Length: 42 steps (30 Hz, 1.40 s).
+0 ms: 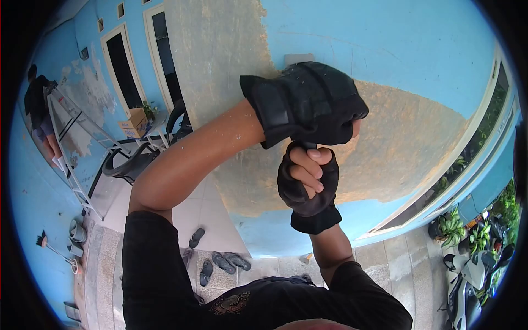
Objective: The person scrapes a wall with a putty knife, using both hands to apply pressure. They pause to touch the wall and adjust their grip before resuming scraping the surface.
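Both my hands wear black fingerless gloves and are raised in front of a wall with blue paint and a bare grey-brown patch. My left hand is closed, mostly hiding what seems to be a scraper; its flat grey blade shows just above the glove, against the wall at the paint's edge. Directly below, my right hand is wrapped around the lower end of the dark handle. Pale specks dot my left forearm and glove.
At far left a person stands on a metal ladder by another peeling wall. A black chair and a cardboard box stand nearby. Several sandals lie on the floor. Plants and a motorcycle are at right.
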Tool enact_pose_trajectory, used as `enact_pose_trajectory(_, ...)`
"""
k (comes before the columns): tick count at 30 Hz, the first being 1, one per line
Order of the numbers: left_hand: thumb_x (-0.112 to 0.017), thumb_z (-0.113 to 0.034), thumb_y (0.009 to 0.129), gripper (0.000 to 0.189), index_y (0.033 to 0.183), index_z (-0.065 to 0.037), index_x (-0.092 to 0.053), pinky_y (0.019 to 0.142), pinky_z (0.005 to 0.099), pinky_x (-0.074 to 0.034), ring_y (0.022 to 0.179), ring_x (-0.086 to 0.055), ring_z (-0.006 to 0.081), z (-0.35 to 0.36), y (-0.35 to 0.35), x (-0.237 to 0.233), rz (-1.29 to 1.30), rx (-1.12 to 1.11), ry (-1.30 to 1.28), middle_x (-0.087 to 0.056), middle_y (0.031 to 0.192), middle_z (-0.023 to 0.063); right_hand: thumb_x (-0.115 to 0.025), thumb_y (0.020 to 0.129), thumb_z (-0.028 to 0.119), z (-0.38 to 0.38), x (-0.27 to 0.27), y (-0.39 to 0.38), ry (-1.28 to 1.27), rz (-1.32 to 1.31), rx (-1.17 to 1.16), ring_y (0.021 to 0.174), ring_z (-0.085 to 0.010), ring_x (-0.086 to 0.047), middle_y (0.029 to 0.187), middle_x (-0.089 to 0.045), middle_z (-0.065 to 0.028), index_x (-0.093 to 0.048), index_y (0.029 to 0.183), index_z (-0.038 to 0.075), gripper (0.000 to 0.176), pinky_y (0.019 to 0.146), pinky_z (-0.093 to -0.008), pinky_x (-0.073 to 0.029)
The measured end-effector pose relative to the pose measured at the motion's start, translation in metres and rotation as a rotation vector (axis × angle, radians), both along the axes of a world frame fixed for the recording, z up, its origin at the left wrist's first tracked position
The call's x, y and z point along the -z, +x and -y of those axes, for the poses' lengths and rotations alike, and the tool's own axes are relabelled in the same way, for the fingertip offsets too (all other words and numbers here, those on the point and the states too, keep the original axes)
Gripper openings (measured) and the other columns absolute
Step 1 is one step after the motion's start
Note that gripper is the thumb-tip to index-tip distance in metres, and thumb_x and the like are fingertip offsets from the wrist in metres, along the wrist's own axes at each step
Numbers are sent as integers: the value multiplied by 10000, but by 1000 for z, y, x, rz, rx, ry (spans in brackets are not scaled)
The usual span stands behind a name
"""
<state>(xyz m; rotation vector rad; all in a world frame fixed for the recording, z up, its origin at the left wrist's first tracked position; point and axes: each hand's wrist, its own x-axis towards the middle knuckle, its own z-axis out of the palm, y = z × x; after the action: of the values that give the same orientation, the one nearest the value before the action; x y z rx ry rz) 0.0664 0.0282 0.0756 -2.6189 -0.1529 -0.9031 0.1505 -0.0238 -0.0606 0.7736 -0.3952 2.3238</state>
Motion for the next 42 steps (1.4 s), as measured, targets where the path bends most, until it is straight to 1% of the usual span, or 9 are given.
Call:
enact_pose_trajectory(10, -620, -220, 727, 128, 627, -145, -595, 502, 407, -445, 505, -553, 259, 0, -3, 10, -75, 65, -158, -558, 561, 87, -471, 921, 110, 2, -2, -9, 89, -8, -63, 392, -109, -429, 510, -444, -32, -424, 581, 76, 345, 342, -231, -301)
enact_pose_trajectory(14, -622, -214, 728, 160, 606, -117, -586, 499, 397, -464, 501, -562, 267, 1, -1, 8, -45, -43, -21, -565, 562, 104, -467, 922, 88, 15, -9, -7, -76, -18, 43, 403, -99, -438, 515, -428, -24, -420, 597, 74, 329, 344, -226, -304)
enact_pose_trajectory(21, -627, -228, 748, 170, 618, -122, -599, 520, 412, -478, 527, -593, 260, -3, -2, 5, -123, -66, -10, -585, 583, 99, -445, 935, 91, 6, -3, -7, 16, -47, -36, 419, -125, -488, 558, -455, -54, -433, 659, 57, 279, 355, -214, -337)
enact_pose_trajectory(30, -655, -228, 720, 89, 701, -158, -605, 512, 382, -447, 534, -567, 228, 3, -15, 31, -73, 80, 203, -547, 590, 49, -521, 954, 133, 12, 9, -5, -118, 173, 178, 458, -97, -451, 597, -478, -19, -421, 657, 93, 315, 387, -221, -333)
enact_pose_trajectory(31, -673, -235, 726, 104, 716, -161, -601, 523, 389, -456, 546, -571, 228, 6, -20, 46, -88, 335, -299, -540, 606, 57, -546, 941, 129, 17, 26, 1, -102, 185, 107, 470, -88, -448, 616, -484, -10, -469, 721, 77, 238, 393, -221, -347)
enact_pose_trajectory(33, -690, -257, 706, 143, 722, -154, -592, 554, 390, -475, 601, -586, 221, 34, -28, 75, -68, 110, 156, -541, 642, 54, -576, 921, 118, 32, 74, 16, -183, 249, 4, 459, -98, -436, 612, -478, -7, -511, 807, 57, 144, 406, -243, -367)
enact_pose_trajectory(36, -711, -279, 649, 216, 765, -132, -604, 603, 370, -498, 702, -608, 215, 61, -54, 107, -51, 114, 84, -570, 734, 35, -598, 907, 91, 65, 105, 34, -104, 541, 86, 448, -108, -424, 616, -470, -8, -539, 909, 62, 66, 419, -266, -357)
enact_pose_trajectory(38, -740, -224, 605, 275, 822, -114, -611, 622, 366, -504, 745, -625, 223, 75, -75, 136, 48, 119, -3, -602, 809, 23, -590, 898, 10, 85, 121, 42, 27, 960, 406, 422, -110, -395, 624, -452, -3, -598, 1132, 58, 238, 452, -256, -342)
enact_pose_trajectory(42, -743, -138, 675, 234, 864, -110, -607, 634, 361, -506, 770, -646, 234, 89, -87, 217, 274, 156, -216, -663, 877, 45, -561, 902, -37, 100, 153, 44, -275, 1091, 753, 470, -93, -403, 655, -445, 3, -488, 1383, 51, 494, 471, -257, -342)
